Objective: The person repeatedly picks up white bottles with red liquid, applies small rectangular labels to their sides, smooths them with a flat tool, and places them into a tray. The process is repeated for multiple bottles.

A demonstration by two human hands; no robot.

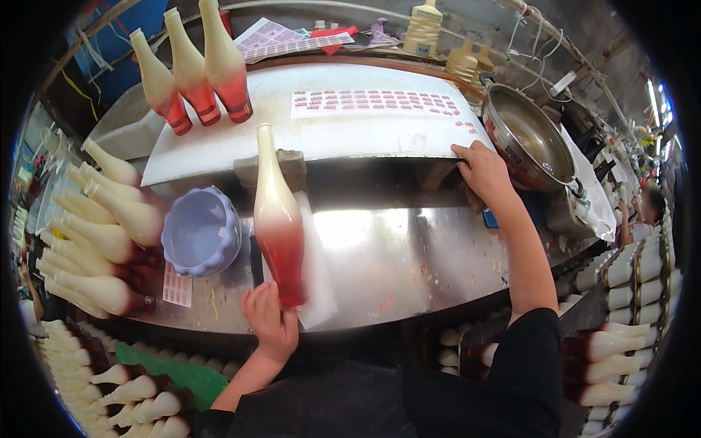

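My left hand (271,317) grips the base of a glass bottle (280,230), cream at the neck and fading to red below. The bottle lies tilted, its neck pointing away from me over a stone block (290,165). My right hand (484,169) is at the front right edge of a raised white board (361,137), index fingertip on the surface and thumb apart and lower; nothing shows between them. Just above that fingertip are a few small loose decals (465,127). Farther back on the board lies a decal sheet (372,103) with rows of small dark red prints.
Three more bottles (230,71) stand at the board's left. A blue scalloped bowl (202,232) and clustered bottles (109,235) are on the left. A metal pan (531,131) of liquid stands right. The steel table (383,268) carries scraps. Another person (643,213) is far right.
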